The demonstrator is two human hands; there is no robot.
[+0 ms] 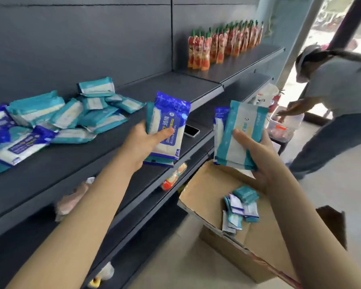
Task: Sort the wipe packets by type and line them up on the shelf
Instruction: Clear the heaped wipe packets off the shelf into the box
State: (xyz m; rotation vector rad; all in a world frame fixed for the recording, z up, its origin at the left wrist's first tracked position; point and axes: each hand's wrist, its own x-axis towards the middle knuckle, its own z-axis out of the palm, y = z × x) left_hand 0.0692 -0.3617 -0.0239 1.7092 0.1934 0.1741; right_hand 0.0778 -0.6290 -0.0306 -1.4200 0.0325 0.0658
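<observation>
Head view:
- Left hand (148,140) grips a small stack of packets. The blue packet (169,126) marked "Alcohol wipes" is on top, with the thumb across its face. Teal edges show behind it, so the stack is mixed.
- Right hand (256,155) grips a second stack. The teal packet (240,132) faces the camera, and a blue one sits behind it at the left.
- Both stacks are in the air, in front of the front edge of the shelf (92,163).
- An unsorted pile (81,113) lies on the left part of the shelf, from the back towards the front. It is mostly teal, with blue ones at the far left end. No rows yet.
- A phone (191,131) lies near the shelf's front edge, right of the pile.
- The box (213,197) stands on the floor below the right hand, with a few loose packets (240,207) inside.
- Red pouches (223,44) stand in rows on the next shelf section to the right. Another person (331,90) bends over behind it.

Handling, as a judgement:
- The packs look light, soft and film-wrapped, so likely slippery against each other.
- Pinch each one across its flat faces at mid-body, not by the crimped ends.
- Stacked packs may slide apart, so put them down one type at a time.
</observation>
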